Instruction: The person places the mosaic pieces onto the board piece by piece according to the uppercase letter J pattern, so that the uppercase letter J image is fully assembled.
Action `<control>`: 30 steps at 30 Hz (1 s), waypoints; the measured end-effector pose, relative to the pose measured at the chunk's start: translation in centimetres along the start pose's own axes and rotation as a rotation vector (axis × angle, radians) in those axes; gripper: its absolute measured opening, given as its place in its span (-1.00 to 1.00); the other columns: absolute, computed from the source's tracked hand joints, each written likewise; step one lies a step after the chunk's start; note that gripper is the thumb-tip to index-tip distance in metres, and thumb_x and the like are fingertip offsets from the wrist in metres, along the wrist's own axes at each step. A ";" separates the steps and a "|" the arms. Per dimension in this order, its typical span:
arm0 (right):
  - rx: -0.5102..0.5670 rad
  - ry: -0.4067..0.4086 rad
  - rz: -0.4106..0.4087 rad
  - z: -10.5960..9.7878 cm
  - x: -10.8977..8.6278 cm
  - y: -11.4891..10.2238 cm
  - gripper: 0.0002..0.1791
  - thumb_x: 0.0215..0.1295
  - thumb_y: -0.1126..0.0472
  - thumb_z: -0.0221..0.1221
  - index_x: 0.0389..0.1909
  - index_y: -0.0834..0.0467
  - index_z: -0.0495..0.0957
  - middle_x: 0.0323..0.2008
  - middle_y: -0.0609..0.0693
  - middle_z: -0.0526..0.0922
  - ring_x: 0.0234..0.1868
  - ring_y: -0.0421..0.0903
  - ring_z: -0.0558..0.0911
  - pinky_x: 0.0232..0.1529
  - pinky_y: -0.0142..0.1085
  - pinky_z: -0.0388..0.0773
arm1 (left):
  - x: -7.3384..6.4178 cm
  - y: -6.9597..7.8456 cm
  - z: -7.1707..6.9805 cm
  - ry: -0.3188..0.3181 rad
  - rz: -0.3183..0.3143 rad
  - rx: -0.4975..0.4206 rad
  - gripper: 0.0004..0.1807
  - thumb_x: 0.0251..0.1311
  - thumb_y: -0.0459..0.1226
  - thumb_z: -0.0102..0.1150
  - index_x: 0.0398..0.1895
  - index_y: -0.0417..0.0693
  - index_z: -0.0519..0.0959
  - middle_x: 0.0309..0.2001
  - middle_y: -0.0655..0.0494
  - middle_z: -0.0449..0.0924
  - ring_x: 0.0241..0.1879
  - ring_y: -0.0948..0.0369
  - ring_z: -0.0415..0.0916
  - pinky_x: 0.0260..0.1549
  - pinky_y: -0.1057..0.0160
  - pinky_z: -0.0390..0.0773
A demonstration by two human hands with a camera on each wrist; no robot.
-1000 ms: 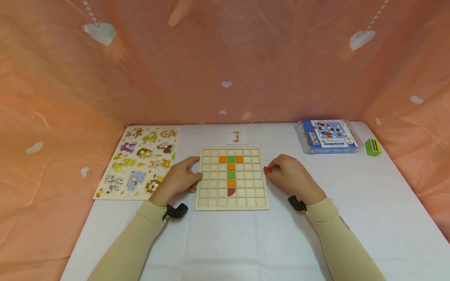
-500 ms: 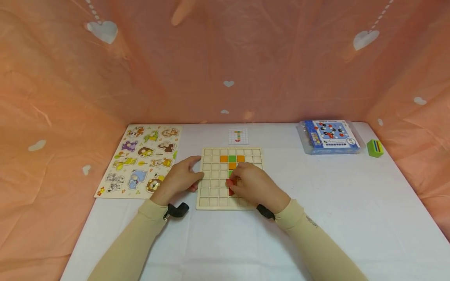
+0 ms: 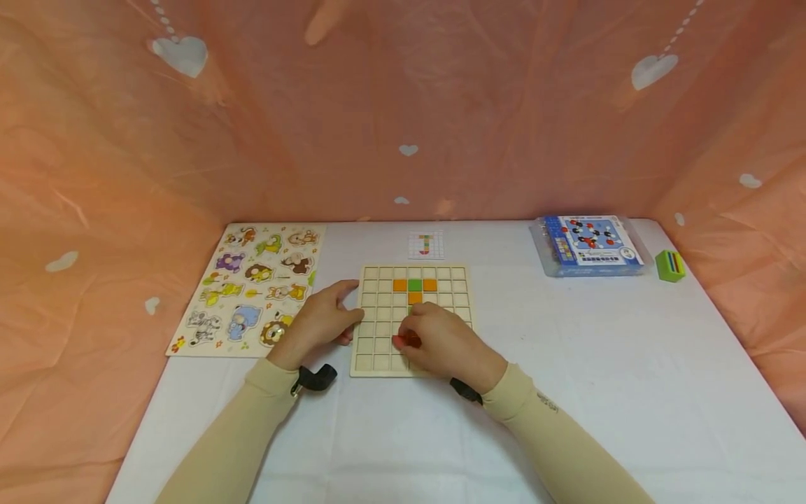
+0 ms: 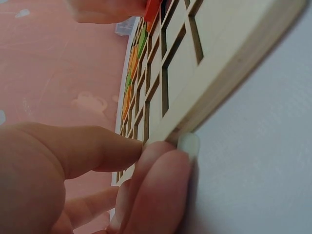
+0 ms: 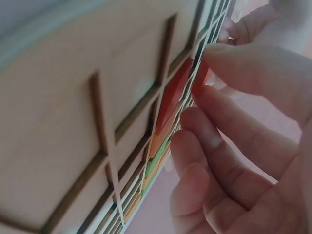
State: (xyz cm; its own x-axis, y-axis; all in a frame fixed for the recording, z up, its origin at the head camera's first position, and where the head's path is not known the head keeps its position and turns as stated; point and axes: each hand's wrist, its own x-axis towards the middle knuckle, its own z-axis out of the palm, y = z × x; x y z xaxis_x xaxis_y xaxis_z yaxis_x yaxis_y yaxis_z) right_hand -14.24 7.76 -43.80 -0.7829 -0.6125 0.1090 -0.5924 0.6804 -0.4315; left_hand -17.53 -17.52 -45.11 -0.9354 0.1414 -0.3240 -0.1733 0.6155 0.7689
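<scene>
A wooden grid board (image 3: 366,362) lies on the white table. My left hand (image 3: 321,318) grips its left edge between thumb and fingers. Over the lower middle of the board, my right hand (image 3: 443,339) pinches a small red tile (image 5: 201,78) between thumb and index finger, just left of the tile column. A second red tile (image 5: 170,95) sits in a cell at the column's lower end. Orange tiles (image 3: 399,285) flank a green tile (image 3: 414,285) in the upper row, with another orange tile below it. In the head view the right hand hides the lower column.
Behind the board lies a pattern card (image 3: 426,245) with a coloured grid drawing. An animal puzzle board (image 3: 255,294) is at the left, near my left hand. A blue-and-clear boxed kit (image 3: 592,245) and a green striped block (image 3: 669,266) stand at the back right.
My right hand has moved left from beside the board to over its lower middle, carrying the red tile to the column's left side. The left hand stays on the board's edge.
</scene>
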 end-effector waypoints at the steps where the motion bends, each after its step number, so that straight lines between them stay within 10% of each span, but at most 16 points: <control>1: -0.005 -0.002 0.001 0.0 0.0 0.0 -0.82 0.45 0.11 0.37 -0.40 0.01 0.75 -0.40 -0.14 0.56 -0.31 -0.22 0.48 -0.34 -0.42 0.50 | 0.0 0.0 0.0 -0.001 0.002 0.000 -0.22 0.45 -0.18 0.31 0.68 0.08 0.27 -0.49 0.02 0.67 -0.58 0.20 0.66 -0.49 0.24 0.75; 30: -0.038 -0.009 0.028 0.0 0.0 0.2 -0.82 0.39 0.07 0.44 -0.42 0.00 0.75 -0.38 -0.13 0.58 -0.28 -0.21 0.48 -0.32 -0.38 0.51 | -0.2 -0.1 -0.1 0.008 -0.006 0.007 -0.22 0.45 -0.19 0.31 0.68 0.07 0.27 -0.50 0.04 0.66 -0.59 0.21 0.66 -0.50 0.25 0.74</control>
State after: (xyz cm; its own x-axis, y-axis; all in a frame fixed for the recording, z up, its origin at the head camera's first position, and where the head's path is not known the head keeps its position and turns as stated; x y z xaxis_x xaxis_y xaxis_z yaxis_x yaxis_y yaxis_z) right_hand -14.35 7.94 -43.88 -0.7974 -0.5968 0.0895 -0.5775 0.7116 -0.4002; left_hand -17.36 -17.68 -45.09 -0.9369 0.1309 -0.3242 -0.1771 0.6218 0.7629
